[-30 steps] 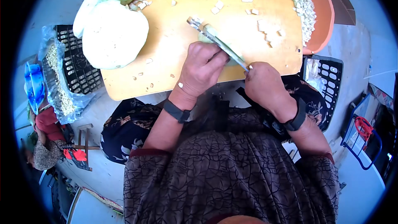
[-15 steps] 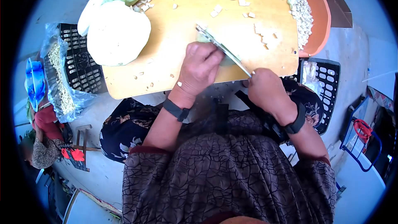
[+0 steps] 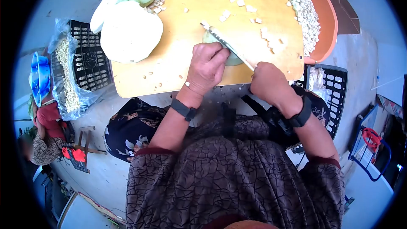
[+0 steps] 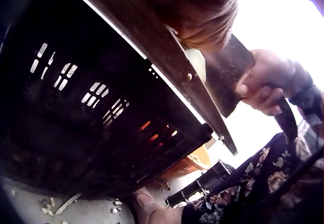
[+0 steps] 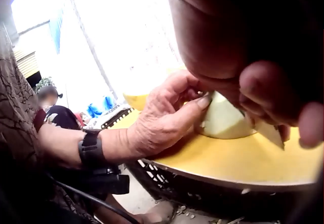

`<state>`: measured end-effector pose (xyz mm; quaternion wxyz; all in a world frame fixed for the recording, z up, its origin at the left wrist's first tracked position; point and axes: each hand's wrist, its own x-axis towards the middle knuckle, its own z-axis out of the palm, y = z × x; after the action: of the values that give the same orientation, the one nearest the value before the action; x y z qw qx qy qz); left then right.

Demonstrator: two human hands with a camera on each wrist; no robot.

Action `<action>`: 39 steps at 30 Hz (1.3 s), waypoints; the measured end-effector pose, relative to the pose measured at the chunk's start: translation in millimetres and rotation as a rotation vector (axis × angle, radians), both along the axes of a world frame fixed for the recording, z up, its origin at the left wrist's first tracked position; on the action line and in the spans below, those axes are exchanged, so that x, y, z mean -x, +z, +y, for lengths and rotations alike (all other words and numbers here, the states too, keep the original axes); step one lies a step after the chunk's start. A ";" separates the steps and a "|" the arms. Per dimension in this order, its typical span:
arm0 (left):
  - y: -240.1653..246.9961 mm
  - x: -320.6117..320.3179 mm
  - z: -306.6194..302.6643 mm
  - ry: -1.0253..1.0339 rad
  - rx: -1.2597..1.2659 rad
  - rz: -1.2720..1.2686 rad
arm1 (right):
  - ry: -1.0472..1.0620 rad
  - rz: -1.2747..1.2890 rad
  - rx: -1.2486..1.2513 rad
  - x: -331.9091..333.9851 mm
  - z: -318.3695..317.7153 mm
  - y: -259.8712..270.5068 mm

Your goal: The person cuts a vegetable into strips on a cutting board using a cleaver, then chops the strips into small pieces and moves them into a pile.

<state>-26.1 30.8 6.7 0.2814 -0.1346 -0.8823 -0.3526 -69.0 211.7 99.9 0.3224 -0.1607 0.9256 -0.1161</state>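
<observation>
On the yellow board (image 3: 178, 59) lies a pale green vegetable piece (image 3: 232, 59), also seen in the right wrist view (image 5: 223, 120). My left hand (image 3: 206, 68) holds it with bent fingers, thumb against its side in the right wrist view. My right hand (image 3: 273, 85) is curled round the handle of a wide-bladed knife (image 4: 228, 69). In the head view the blade (image 3: 229, 46) runs diagonally across the piece, close beside the left fingers. Its handle is mostly hidden by the hand.
A large pale cut vegetable (image 3: 130, 32) sits at the board's left. Diced pieces (image 3: 303, 10) line the far and right edges, beside an orange basin (image 3: 330, 25). Black crates (image 3: 91, 61) stand below. Another person (image 3: 46, 144) sits at far left.
The board and its surroundings have shifted slightly in the head view. Both hands keep their holds, while the knife's angle over the piece has changed a little.
</observation>
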 end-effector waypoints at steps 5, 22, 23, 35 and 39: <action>0.4 -0.6 0.6 -0.022 -0.010 0.012 | 0.015 0.042 0.063 9.8 -24.8 -6.8; -2.1 -2.3 -0.7 -0.028 -0.040 -0.003 | -0.156 0.213 0.173 0.9 -4.2 -4.0; -2.0 -2.5 -0.4 -0.025 -0.046 -0.008 | -0.139 0.223 0.170 -0.3 -4.5 -2.9; -3.1 -2.3 -1.4 -0.015 -0.042 -0.025 | -0.224 0.054 0.263 2.4 1.1 4.0; -4.2 -1.9 -1.3 -0.019 -0.050 -0.023 | -0.295 0.016 0.262 5.2 2.8 4.6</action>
<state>-24.1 29.5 2.5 0.2713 -0.1317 -0.8750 -0.3788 -74.2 214.5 104.6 0.2710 -0.0648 0.9186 -0.2802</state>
